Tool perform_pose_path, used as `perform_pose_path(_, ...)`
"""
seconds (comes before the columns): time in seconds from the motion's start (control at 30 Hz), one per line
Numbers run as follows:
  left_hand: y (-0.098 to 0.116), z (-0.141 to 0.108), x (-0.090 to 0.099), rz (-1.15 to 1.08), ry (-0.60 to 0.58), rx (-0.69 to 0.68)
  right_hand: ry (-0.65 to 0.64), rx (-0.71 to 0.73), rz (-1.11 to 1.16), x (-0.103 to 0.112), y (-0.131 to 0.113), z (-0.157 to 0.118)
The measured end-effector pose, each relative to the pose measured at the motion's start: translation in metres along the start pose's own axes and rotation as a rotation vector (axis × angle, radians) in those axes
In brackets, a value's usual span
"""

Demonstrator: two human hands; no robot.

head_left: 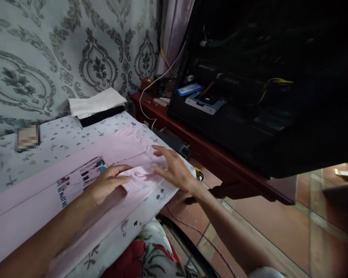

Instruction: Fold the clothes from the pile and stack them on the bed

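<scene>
At centre frame, our left hand [108, 185] touches the pink garment [26, 216], lower fingers hidden; we cannot tell whether it grips. Our right hand [175, 170] spreads its fingers there.

We count two bare hands, one left hand [108, 184] and one right hand [175, 168], at one pink fabric garment [124, 146] with one printed picture panel [82, 175]. On one white, grey-patterned surface [66, 141], we see two folded cloths along the far edge: one white cloth [98, 101] and one black cloth [104, 117]. We find one blurred rectangular item [28, 138] near that edge, farther left. Beyond the right edge, we count one dark-red wooden desk [159, 112] and one thin white cable [140, 101].
</scene>
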State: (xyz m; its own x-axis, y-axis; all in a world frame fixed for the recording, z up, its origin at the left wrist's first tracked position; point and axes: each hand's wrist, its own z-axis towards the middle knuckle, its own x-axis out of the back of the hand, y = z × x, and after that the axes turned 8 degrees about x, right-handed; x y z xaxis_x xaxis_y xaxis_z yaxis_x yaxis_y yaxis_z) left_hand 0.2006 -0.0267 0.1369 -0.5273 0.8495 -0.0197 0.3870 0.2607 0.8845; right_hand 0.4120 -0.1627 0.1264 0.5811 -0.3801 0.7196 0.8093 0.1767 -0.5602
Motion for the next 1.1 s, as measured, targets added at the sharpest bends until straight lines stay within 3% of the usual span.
perform_pose_path(0.1, -0.002, 0.007, 0.010, -0.089, 0.009, 0.100, -0.049, -0.161, 0.059, 0.016, 0.025, -0.012)
perform_pose_path(0.23, 0.008, 0.019, 0.013, -0.068, 0.014, 0.169, -0.052, -0.097, 0.047, 0.023, 0.038, -0.025)
perform_pose_path(0.43, 0.031, 0.046, -0.003, 0.636, 0.040, 0.010, 0.015, -0.104, 0.139, 0.021, 0.049, -0.021)
perform_pose_path(0.5, 0.031, 0.049, -0.006, 0.739, 0.037, -0.067, 0.043, -0.155, 0.193, 0.020, 0.055, -0.019)
perform_pose_path(0.67, 0.023, 0.044, 0.006, 0.356, -0.045, -0.139, 0.099, -0.240, 0.250, 0.015, 0.066, -0.020)
perform_pose_path(0.8, 0.021, 0.039, 0.025, 0.132, 0.011, -0.101, 0.068, -0.261, 0.162, 0.016, 0.064, -0.020)
perform_pose_path(0.93, 0.023, 0.040, 0.033, 0.092, 0.042, -0.070, 0.061, -0.266, 0.124, 0.018, 0.059, -0.017)
perform_pose_path(1.1, 0.023, 0.046, 0.030, 0.156, 0.118, -0.080, 0.029, -0.272, 0.119, 0.013, 0.061, -0.016)
